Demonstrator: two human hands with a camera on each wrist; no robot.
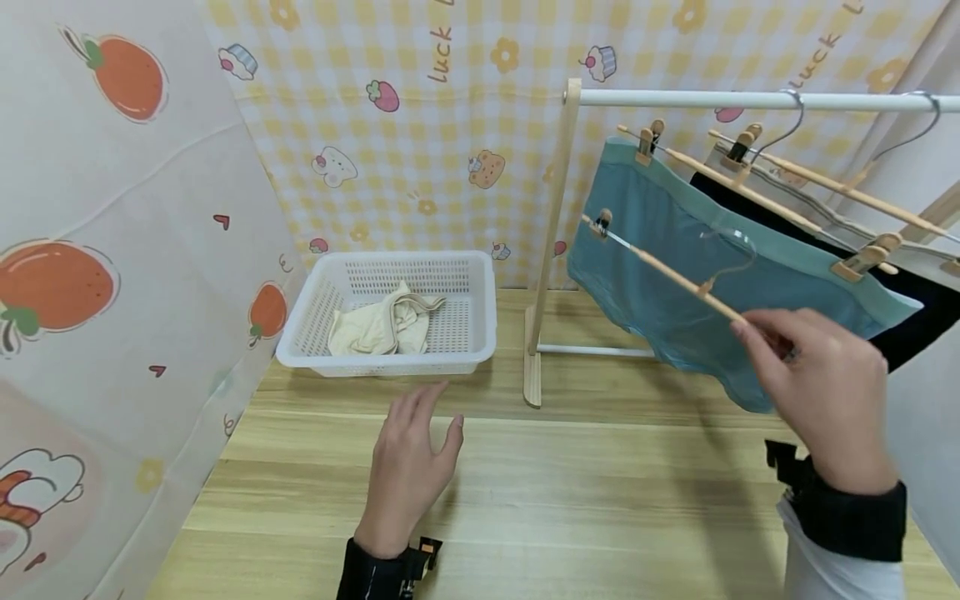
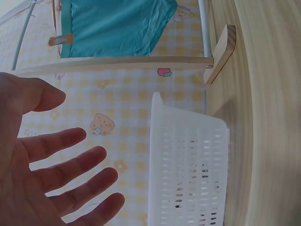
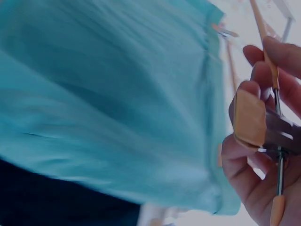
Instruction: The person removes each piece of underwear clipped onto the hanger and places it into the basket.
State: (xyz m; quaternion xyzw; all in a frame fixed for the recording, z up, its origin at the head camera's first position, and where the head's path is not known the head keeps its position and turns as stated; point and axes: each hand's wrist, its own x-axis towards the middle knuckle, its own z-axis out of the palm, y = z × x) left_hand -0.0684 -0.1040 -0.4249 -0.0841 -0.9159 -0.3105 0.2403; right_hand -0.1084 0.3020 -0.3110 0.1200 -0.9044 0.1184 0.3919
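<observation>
Beside the rack's wooden post, our right hand [image 1: 821, 400] grips an empty clip hanger [image 1: 678, 279] while our left hand [image 1: 408, 467], open-fingered, nears the white basket [image 1: 480, 333] holding the cream garment [image 1: 382, 327]; grabbing it likely comes next.

A light wooden table [image 1: 600, 500] with long plank-like grain filled the lower part of the head view. A white slotted plastic basket [image 1: 480, 333] sat directly on it toward the back left, close to the patterned backdrop. Just to the basket's right, the wooden foot [image 1: 533, 367] of a drying rack stood on the same surface, with a thin white crossbar [image 1: 592, 351] running low above the tabletop.
</observation>
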